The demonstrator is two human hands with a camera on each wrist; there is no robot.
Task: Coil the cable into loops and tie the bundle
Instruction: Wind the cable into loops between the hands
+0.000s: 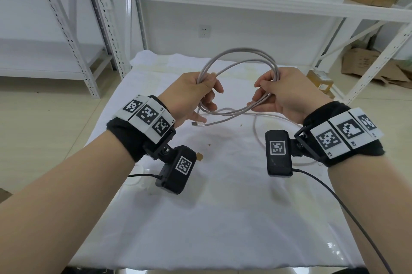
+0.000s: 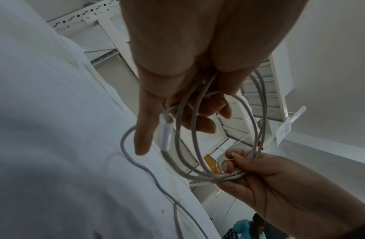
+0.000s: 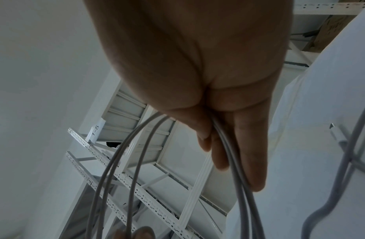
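The cable (image 1: 242,56) is held as loops between the hands; its strands are gripped by the curled left hand (image 1: 191,95) and pinched by the right hand (image 1: 283,93), probably to stop uncoiling; a tail trails below the right wrist.

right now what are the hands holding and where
Both hold the cable: left hand grips the coil's left side, right hand its right side.

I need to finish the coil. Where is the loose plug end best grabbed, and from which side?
Pinch the stiff plug by its sleeve, just behind the metal tip. It lies flat on the white cloth under the left hand, tip pointing left, so probably come down from above with the fingers on its near and far sides.
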